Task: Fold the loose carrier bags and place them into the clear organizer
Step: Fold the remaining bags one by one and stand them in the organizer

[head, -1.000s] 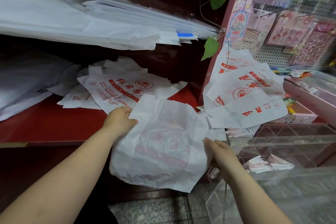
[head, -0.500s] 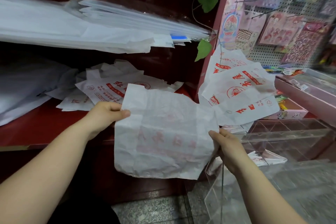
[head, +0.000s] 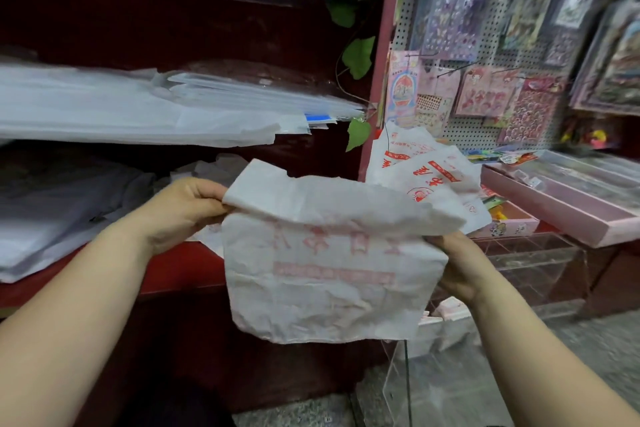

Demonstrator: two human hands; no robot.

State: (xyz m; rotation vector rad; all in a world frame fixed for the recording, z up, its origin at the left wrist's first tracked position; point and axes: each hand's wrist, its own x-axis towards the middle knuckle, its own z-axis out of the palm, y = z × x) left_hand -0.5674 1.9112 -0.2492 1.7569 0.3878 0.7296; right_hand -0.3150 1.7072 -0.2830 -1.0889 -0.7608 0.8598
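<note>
Head view: left hand point(head: 180, 211) and right hand point(head: 457, 263) fingers pinch carrier bag point(head: 322, 274) edges.

White sheets point(head: 138, 114) at nine o'clock above a red shelf point(head: 180, 270); vine point(head: 358, 57) at twelve; pegboard point(head: 464, 135) with stickers point(head: 485, 97) at two; pink tray point(head: 561, 210) at three.

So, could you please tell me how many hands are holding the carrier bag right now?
2. The left hand grips the carrier bag at its folded-over top left corner; the right hand holds its right edge, fingers mostly hidden behind it.
</note>
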